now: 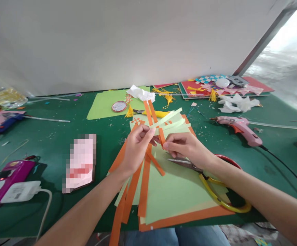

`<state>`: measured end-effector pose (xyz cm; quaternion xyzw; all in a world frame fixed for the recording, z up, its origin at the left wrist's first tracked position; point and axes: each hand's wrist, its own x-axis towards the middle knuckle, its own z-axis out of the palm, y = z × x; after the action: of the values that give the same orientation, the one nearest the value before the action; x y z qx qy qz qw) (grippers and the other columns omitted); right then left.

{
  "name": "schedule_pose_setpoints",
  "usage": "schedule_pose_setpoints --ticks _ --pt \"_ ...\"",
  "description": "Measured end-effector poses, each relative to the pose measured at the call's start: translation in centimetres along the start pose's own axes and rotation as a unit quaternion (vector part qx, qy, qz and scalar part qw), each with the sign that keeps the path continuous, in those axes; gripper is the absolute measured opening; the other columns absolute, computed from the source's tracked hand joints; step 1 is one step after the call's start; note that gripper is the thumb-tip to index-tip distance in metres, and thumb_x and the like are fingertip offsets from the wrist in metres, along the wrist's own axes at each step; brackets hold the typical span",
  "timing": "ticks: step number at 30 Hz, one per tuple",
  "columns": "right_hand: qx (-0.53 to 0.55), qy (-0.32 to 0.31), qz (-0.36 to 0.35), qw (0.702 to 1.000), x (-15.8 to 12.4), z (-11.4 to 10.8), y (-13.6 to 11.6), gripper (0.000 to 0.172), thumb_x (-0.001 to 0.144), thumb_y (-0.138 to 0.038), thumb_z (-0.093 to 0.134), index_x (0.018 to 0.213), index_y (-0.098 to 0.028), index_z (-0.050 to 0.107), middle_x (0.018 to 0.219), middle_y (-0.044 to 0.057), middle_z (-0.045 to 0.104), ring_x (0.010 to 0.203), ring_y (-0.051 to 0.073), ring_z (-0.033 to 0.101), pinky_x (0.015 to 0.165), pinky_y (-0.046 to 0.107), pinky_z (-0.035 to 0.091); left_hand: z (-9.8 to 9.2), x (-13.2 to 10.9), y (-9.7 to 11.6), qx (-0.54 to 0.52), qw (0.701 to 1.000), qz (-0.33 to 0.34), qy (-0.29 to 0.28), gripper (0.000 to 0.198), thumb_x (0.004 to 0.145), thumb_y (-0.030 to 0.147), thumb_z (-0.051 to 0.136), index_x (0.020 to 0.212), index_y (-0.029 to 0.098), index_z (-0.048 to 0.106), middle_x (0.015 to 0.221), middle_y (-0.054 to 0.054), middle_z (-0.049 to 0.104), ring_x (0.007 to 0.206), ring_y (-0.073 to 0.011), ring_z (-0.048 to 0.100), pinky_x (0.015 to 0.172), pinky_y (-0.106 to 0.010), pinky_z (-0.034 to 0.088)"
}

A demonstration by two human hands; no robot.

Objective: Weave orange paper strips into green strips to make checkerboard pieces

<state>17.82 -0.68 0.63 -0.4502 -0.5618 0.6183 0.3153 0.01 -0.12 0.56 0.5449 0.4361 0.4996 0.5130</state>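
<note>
Green table (48,140), pale wall (112,44) behind. The left hand (137,146) pinches crossed paper strips (166,118) above stacked sheets (174,194), seemingly to steady the crossing; the right hand (185,145) grips an orange strip (162,137) near its end, probably for control. Scissors (184,162) lie beneath that wrist, presumably within reach. Far left, a clear packet (4,92) shows something yellow; a round tin's (119,106) contents I cannot tell.

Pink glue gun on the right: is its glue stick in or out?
In, at least partly: the clear glue stick juts from the back of the pink glue gun.
</note>
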Motion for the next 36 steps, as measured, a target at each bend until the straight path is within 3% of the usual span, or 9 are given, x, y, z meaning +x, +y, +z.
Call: schedule_pose_setpoints --ticks 6,23,36 --pt "0.071 0.0 0.019 0.997 0.02 0.14 -0.05 0.027 0.079 -0.038 0.068 0.067 -0.017 0.057 0.053 -0.004 0.055 0.042 0.005 0.029 0.041 0.023 0.016 -0.14 0.16 -0.21 -0.046 0.999 -0.011 0.002 0.022 0.088 0.036 0.062 0.075 0.019 0.054 0.068 0.002 0.064 0.062 -0.0113 0.061 0.065 -0.025 0.051" --pt "0.139 -0.031 0.029 0.989 0.41 -0.29 0.26 0.028 0.081 -0.035 0.069 0.063 -0.015 0.06 0.059 0.0 0.058 0.052 0.008 0.043 0.05 0.025 0.025 -0.07 0.11 -0.27 -0.049 0.999 -0.005 0.021 0.023 0.087 0.037 0.063 0.074 0.019 0.055 0.07 0.0 0.067 0.065 -0.0119 0.064 0.064 -0.024 0.052" --pt "0.116 -0.019 0.035 0.992 0.57 -0.58 0.39 0.026 0.08 -0.034 0.068 0.063 -0.015 0.06 0.063 0.001 0.059 0.054 0.008 0.049 0.051 0.025 0.027 0.04 0.19 -0.21 -0.031 0.999 -0.01 0.029 0.024 0.085 0.037 0.065 0.073 0.019 0.057 0.069 0.0 0.064 0.072 -0.0155 0.068 0.06 -0.023 0.05"
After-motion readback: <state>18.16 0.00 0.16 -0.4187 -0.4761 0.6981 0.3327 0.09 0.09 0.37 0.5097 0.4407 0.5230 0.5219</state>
